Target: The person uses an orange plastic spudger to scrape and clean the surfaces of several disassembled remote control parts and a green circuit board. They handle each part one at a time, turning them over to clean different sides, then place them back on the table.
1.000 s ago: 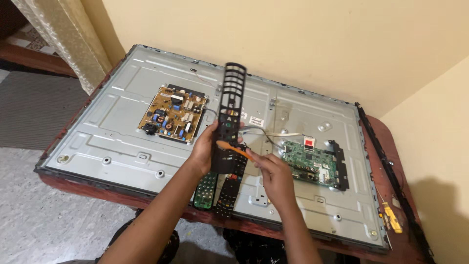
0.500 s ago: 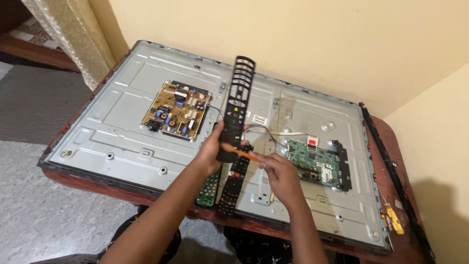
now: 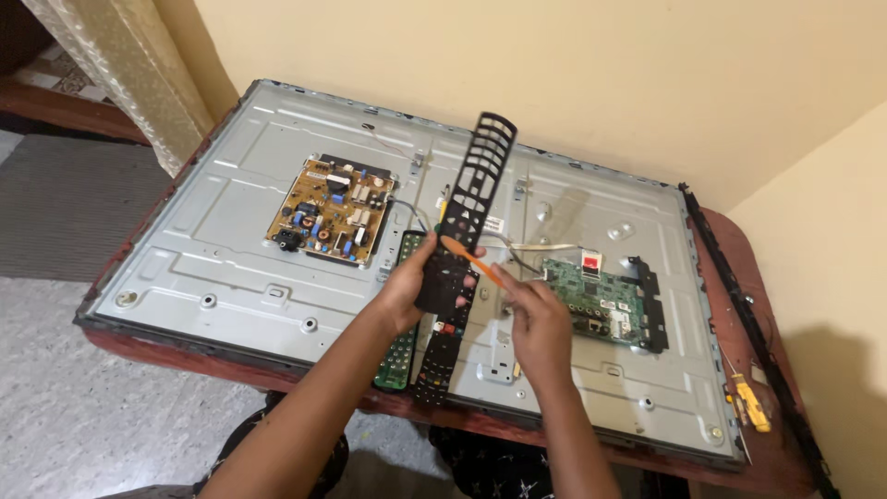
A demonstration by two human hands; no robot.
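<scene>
Remote-control front cover (image 3: 471, 217) gripped upright in left hand (image 3: 413, 288); right hand (image 3: 539, 319) pinches orange pry tool (image 3: 471, 261) against it, above grey panel (image 3: 231, 249).

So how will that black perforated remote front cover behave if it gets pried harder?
The black perforated remote front cover is mostly button holes, so likely light and somewhat bendy. Its thin ribs may crack where the orange pry tool presses. Held low by the left hand, it could twist.

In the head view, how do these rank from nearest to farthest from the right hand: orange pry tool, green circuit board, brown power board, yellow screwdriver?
From the right hand:
1. Orange pry tool, held in its fingers.
2. Green circuit board, just to its right.
3. Brown power board, up left, past the black remote cover.
4. Yellow screwdriver, on the table's right edge.
</scene>
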